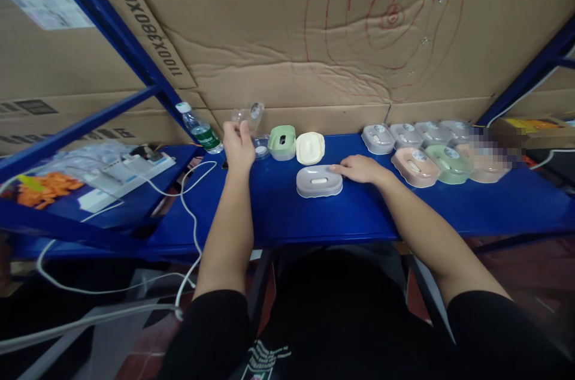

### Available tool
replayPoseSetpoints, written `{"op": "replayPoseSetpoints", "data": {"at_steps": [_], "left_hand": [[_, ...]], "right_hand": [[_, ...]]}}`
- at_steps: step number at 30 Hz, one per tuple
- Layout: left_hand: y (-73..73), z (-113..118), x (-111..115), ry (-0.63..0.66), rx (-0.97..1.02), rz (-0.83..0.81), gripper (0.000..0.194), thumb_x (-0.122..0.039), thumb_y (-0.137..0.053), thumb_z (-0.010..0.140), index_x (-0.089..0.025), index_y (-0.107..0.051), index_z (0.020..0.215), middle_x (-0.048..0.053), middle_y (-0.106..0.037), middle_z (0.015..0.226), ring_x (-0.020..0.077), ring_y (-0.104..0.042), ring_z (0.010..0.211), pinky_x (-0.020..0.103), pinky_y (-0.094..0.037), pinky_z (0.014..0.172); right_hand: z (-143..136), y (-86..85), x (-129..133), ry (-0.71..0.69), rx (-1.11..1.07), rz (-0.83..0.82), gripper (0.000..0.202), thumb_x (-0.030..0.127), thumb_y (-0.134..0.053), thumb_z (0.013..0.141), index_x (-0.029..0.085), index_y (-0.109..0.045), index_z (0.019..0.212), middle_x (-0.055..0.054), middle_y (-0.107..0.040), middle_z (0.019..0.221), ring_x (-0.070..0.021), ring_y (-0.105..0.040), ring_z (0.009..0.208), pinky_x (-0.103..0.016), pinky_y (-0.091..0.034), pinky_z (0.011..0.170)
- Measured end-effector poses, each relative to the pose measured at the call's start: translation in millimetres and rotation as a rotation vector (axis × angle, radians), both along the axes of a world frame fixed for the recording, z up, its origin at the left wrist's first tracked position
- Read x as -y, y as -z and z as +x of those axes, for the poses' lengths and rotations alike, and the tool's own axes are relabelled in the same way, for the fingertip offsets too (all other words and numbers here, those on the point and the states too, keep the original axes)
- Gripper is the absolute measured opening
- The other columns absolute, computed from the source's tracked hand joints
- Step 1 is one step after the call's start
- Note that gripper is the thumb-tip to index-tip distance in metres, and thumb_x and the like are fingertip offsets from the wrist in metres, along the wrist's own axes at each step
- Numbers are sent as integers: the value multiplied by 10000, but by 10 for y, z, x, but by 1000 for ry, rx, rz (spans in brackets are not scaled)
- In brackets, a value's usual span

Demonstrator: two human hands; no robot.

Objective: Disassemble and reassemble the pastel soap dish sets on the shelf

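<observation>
On a blue table, boxes cluster right, apparently kept aside. Centre: a grey box; the right hand's thumb touches its right end, perhaps steadying; grip unclear. Farther left, the left hand's fingers pinch a clear cover.

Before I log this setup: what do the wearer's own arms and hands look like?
Left hand and right hand: bare, no gloves. Forearms uncovered, no watch or band visible. Sleeves short, black, ending around the elbows. The black shirt carries a whitish print low in view, too small to read.
</observation>
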State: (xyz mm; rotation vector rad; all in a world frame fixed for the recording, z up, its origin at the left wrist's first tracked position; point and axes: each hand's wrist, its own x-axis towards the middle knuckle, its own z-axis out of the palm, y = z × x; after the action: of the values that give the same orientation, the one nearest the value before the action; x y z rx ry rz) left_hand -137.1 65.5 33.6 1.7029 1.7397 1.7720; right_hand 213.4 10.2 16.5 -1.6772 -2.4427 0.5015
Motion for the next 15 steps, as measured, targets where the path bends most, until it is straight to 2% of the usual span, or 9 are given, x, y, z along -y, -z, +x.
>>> {"op": "replayPoseSetpoints", "data": {"at_steps": [2,4,6,7,10,12,15], "left_hand": [[-59,141,84,238,100,-45,453,-693,-363,1027,-246,-431,1004,44,-702,907,199,-732,798,321,-559,734],[-96,293,174,458,164,-155,545,-788,-368,978,-248,-438,982,33,-694,815,200,-733,709,301,-548,637],[-104,439,260,637,189,-277,582,-823,-416,941,-243,-454,956,23,-684,730,197,-715,616,286,-526,562],[-98,506,297,715,192,-339,583,-822,-445,931,-239,-461,946,19,-681,698,193,-699,572,282,-517,534],[-65,662,373,905,197,-498,564,-792,-501,927,-229,-471,922,16,-681,645,179,-654,476,283,-504,490],[-50,715,397,965,205,-547,553,-777,-502,939,-225,-478,907,23,-687,641,175,-644,457,284,-499,481],[-52,711,417,880,97,-522,552,-758,-477,966,-213,-527,889,25,-680,620,166,-631,452,272,-468,472]], "right_hand": [[17,-2,-14,58,-117,109,622,757,-460,975,206,-742,911,-99,-756,870,-262,-693,833,-319,-408,661],[22,-6,-22,102,-309,188,534,682,-536,979,195,-717,1104,-65,-734,803,-229,-681,761,-306,-426,646],[14,-7,-23,93,-532,197,555,653,-562,977,182,-653,1257,-27,-706,753,-188,-650,655,-289,-444,608],[6,-6,-20,72,-629,181,570,658,-561,975,180,-636,1276,-15,-697,746,-168,-628,602,-281,-448,583],[-18,-3,-3,19,-788,139,530,693,-583,946,187,-661,1085,-4,-684,742,-127,-573,512,-264,-435,522],[-28,-9,13,15,-813,132,513,707,-614,922,195,-637,907,0,-667,701,-119,-560,499,-257,-417,507],[-30,-23,30,11,-807,119,534,719,-649,893,206,-583,761,13,-633,618,-114,-546,494,-251,-404,514]]}}
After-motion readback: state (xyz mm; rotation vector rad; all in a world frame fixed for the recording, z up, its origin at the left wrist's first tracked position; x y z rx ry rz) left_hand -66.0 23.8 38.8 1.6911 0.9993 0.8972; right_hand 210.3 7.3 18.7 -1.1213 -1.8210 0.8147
